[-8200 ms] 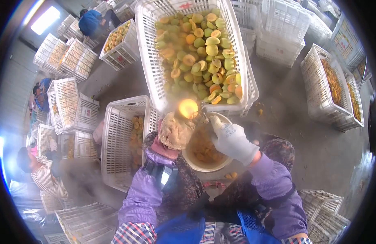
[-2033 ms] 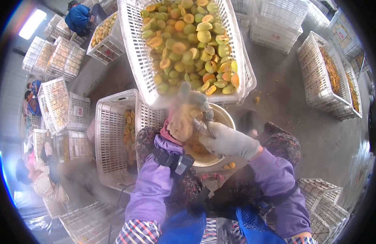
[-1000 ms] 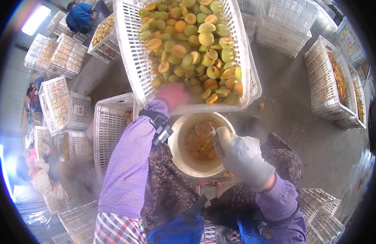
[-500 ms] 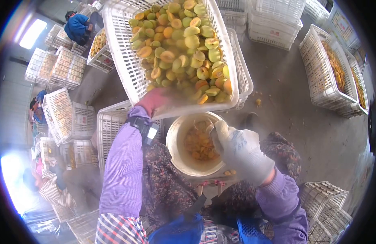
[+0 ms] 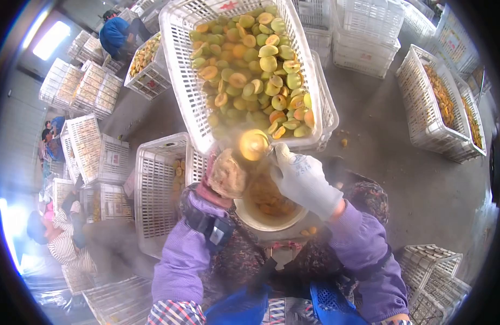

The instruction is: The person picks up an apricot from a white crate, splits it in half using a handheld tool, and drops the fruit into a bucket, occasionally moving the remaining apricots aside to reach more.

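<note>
Left hand [image 5: 228, 173], stained brown glove, clenched on round yellow-orange halved fruit [image 5: 253, 144] over round cream plastic bucket [image 5: 271, 226], near of white slatted plastic crate [image 5: 177, 59]; right hand [image 5: 303, 181], white knit glove, touching fruit, grip cannot tell; judgement: hold fruit steady above bucket, work cut face gently.

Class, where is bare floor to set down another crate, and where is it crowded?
Free: grey floor between the full fruit crate and the right-hand crates; a narrower strip left of that crate. Crowded: over the bowl, where left hand and right hand meet on a fruit.
</note>
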